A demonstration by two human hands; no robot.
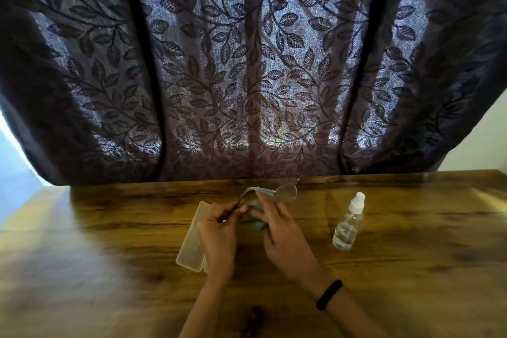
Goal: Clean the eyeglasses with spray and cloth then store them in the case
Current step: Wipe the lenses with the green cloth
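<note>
Both hands up over the wooden table, close together, almost touching at the fingertips.

Left hand: fingers curled, thumb and forefinger pinching a thin dark temple arm of the eyeglasses. The arm runs up and away from the knuckles.

Right hand: fingers bent round the middle of the frame, thumb toward the left hand. A teal cloth shows in the gap between the two hands, tucked under the right fingers. Whether it is pressed against a lens is too blurred to tell. Black band on the right wrist.

Eyeglasses are held off the table, just beyond the fingertips of both hands. One lens sticks out past the right hand on its far side, and the pale frame arcs back toward the left hand.

Case: pale, translucent, oblong, lying flat on the table just outside and partly under the left hand. The hand and wrist cover its right edge. Open or closed, I cannot tell.

Spray bottle: clear, white nozzle and cap, standing upright to the outside of the right hand, near it but apart. A little clear liquid sits in the bottom.

Beyond both hands, at the table's far edge, hangs a dark curtain with a leaf pattern, light coming through it.
</note>
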